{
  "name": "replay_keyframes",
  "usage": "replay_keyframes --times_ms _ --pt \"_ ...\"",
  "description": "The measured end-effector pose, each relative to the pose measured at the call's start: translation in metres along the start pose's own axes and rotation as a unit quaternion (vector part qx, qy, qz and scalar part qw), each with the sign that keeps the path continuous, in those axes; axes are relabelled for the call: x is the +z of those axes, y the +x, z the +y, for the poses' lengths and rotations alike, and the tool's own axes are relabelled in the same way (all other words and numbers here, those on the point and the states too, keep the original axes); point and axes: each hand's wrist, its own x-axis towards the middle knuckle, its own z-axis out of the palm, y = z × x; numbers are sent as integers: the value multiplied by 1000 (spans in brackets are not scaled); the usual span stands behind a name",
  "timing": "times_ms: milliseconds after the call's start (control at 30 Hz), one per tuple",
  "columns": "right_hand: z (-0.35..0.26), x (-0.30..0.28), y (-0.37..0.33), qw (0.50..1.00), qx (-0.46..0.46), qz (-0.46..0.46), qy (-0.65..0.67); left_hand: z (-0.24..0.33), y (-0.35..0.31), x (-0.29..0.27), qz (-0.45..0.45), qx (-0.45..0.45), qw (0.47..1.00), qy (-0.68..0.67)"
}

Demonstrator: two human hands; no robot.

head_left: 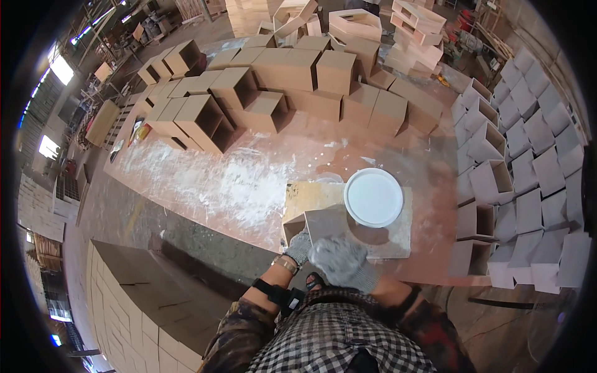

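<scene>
- Plywood box (314,225), open-sided and partly coated pale grey, lies at the near edge of the table (398,155), directly in front of the person and just left of a white bucket of filler (374,197).
- Left hand (300,247), in a grey knit glove, steadies the box at its near left corner; its grip appears closed on the edge.
- Right hand (341,260), also gloved, presses on the box's upper face with fingers curled; whether anything is held beneath the glove cannot be told.
- Step in hand, judging from the smeared face: spreading coating over the box surface.
- Next move probably calls for turning the box to a bare face while the left hand keeps it from sliding.
- White smears (211,183) mark the table to the left; bare boxes (273,87) stand stacked behind; grey-coated boxes (528,186) lie in rows at right.
</scene>
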Motion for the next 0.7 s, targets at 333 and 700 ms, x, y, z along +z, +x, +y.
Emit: replay_keyframes --times_ms 333,700 --pt "10 -42 -72 738 501 215 398 -15 22 12 -77 49 991 97" --pt "21 -54 -62 581 329 142 730 -14 69 -14 155 129 976 85"
